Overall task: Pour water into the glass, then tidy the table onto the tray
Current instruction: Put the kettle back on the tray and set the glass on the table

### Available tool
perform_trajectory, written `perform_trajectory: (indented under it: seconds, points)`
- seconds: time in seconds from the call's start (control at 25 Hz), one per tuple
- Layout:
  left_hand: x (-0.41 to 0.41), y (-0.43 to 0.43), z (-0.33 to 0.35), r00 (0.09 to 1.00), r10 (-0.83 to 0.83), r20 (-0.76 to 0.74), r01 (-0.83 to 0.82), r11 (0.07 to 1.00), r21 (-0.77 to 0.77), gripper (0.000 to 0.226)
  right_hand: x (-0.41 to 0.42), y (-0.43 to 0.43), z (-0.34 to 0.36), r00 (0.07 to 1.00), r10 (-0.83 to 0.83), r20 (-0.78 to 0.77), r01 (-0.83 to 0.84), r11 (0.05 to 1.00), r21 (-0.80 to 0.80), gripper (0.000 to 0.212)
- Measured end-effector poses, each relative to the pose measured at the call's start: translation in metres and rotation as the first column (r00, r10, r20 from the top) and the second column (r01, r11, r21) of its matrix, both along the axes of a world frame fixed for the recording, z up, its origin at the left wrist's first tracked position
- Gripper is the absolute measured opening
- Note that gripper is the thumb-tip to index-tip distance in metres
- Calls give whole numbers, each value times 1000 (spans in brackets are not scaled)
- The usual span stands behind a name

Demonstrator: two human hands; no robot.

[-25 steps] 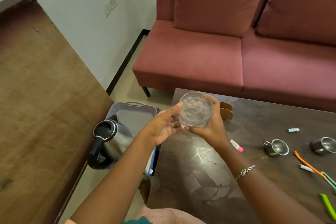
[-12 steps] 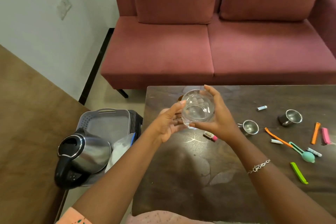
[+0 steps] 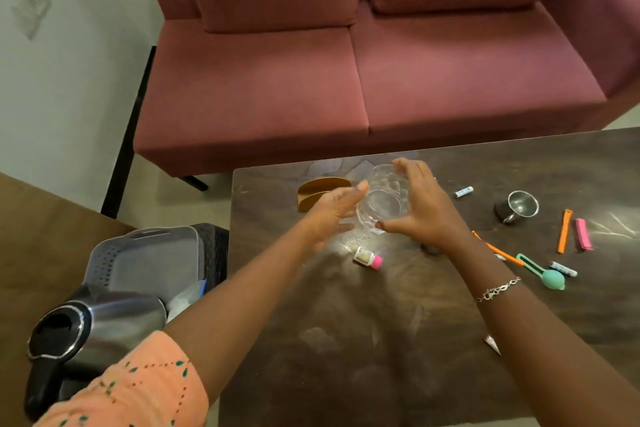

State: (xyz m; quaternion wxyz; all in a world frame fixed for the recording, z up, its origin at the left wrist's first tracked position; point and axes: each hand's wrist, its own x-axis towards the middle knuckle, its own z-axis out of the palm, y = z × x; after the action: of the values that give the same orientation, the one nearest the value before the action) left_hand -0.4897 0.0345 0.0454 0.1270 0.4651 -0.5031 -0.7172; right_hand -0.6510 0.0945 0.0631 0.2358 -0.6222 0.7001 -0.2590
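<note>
Cradling glass (image 3: 381,201) upright above table (image 3: 346,340): right hand (image 3: 420,208) grips side, left hand (image 3: 330,215) flat, steadying, ready for kettle (image 3: 93,329) pour.

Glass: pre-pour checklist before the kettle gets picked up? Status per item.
1. Glass upright, mouth open: ok.
2. Glass resting on the table: cannot tell; both hands surround it and hide the base.
3. Left hand free to take the kettle: not ok, fingertips on the glass.
4. Right hand steadying the glass: ok, curled round its far side.
5. Kettle within reach: ok, beside the left forearm, off the table, handle toward the person.
6. Spot near the glass clear: not ok, small pink-capped bottle lies just in front.
</note>
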Motion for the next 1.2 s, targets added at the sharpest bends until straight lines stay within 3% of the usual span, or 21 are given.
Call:
perform_trajectory:
  seconds: [0.08, 0.16, 0.24, 0.36, 0.56, 1.2]
  points:
    - [-11, -11, -9, 976, -38, 213, 97, 957, -274, 62, -18, -7, -17, 999, -23, -32, 24, 1000, 18, 96]
    - [-17, -23, -21, 879, -82, 469, 343, 792, -505, 72, -36, -16, -36, 997, -58, -50, 60, 997, 45, 97]
    - [-22, -31, -33, 746, -125, 654, 572, 622, -534, 83, -51, -25, -55, 995, -83, -62, 87, 995, 58, 97]
    - [-33, -41, -53, 606, -144, 782, 731, 489, -477, 89, -69, -42, -83, 989, -122, -85, 128, 990, 66, 96]
    - [-46, -58, -82, 511, -136, 849, 815, 390, -428, 90, -85, -68, -125, 977, -188, -98, 197, 977, 81, 96]
    - [-34, -61, -110, 485, -119, 866, 839, 342, -423, 90, -80, -86, -193, 944, -294, -149, 321, 921, 219, 99]
